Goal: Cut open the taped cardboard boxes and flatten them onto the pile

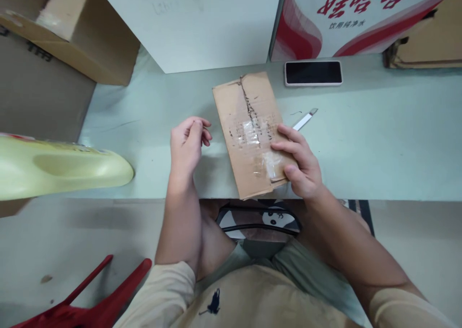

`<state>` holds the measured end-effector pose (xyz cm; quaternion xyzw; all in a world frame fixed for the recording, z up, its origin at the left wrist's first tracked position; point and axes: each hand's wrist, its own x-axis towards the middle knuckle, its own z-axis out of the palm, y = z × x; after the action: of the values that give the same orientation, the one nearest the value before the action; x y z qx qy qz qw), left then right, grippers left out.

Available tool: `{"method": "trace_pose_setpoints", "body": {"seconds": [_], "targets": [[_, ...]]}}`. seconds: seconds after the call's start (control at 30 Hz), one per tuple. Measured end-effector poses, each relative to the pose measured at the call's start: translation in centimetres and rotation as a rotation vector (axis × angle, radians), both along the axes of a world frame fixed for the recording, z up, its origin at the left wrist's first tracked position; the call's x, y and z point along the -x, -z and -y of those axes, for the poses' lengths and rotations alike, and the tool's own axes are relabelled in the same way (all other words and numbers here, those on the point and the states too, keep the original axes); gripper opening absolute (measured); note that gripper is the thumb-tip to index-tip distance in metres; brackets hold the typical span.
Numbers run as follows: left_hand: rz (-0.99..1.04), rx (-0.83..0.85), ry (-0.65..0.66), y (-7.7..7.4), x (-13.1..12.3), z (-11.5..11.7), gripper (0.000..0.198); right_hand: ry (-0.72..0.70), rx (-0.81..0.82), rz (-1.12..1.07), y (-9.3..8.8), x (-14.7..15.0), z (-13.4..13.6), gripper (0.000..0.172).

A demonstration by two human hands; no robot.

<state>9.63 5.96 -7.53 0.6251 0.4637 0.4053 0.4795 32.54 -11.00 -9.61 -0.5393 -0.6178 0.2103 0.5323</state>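
A flattened brown cardboard box [249, 152] lies at a slant on the table, its near end at the front edge. Torn clear tape and dark tear marks run along its top. My right hand [303, 162] grips its right side, fingers and thumb over the top near the lower right corner. To the left of the cardboard, apart from it, is my left hand [188, 140], thumb against the curled fingers; whether anything small is pinched there I cannot make out. A utility knife [305, 119] with a white handle lies just beyond my right fingers, partly hidden.
A phone [313, 73] lies behind the cardboard. White panel [216, 24], red-and-white box [346, 24] and cardboard [429, 39] line the back. At left stand a yellow bottle [68, 169] and open carton [97, 39]. Below the table edge [397, 193] is a red stool [97, 299].
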Motion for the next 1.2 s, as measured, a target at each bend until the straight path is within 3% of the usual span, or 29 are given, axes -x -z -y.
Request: {"method": "trace_pose_setpoints", "body": {"seconds": [0.37, 0.43, 0.53, 0.6, 0.67, 0.9, 1.03, 1.1, 1.2], "targets": [[0.053, -0.112, 0.084, 0.7, -0.1, 0.8, 0.037, 0.013, -0.011, -0.006, 0.3, 0.5, -0.1, 0.044], [0.019, -0.223, 0.053, 0.8, -0.1, 0.8, 0.035, 0.019, -0.011, -0.01, 0.3, 0.5, -0.1, 0.044], [-0.116, -0.558, -0.035, 0.6, 0.1, 0.8, 0.023, 0.043, 0.036, 0.003, 0.4, 0.5, -0.1, 0.05], [-0.194, -0.738, -0.083, 0.4, 0.2, 1.0, 0.025, 0.034, 0.03, 0.001, 0.5, 0.5, -0.1, 0.049], [-0.204, -0.805, -0.116, 0.2, 0.3, 1.2, 0.031, 0.02, -0.009, -0.022, 0.6, 0.6, -0.1, 0.044], [-0.161, -0.716, -0.162, -0.1, -0.3, 1.9, 0.041, 0.05, 0.039, -0.015, 0.4, 0.8, -0.1, 0.049], [0.213, -0.565, -0.244, -1.5, -1.0, 3.5, 0.043, 0.067, 0.086, 0.001, 0.3, 1.0, -0.2, 0.055], [0.365, -0.544, -0.175, -2.4, -1.4, 4.3, 0.046, 0.051, 0.081, 0.008, 0.4, 1.2, -0.3, 0.055], [0.326, -0.583, 0.048, -2.9, -1.8, 4.6, 0.05, 0.022, 0.013, -0.005, 0.7, 1.3, -0.4, 0.049]]}}
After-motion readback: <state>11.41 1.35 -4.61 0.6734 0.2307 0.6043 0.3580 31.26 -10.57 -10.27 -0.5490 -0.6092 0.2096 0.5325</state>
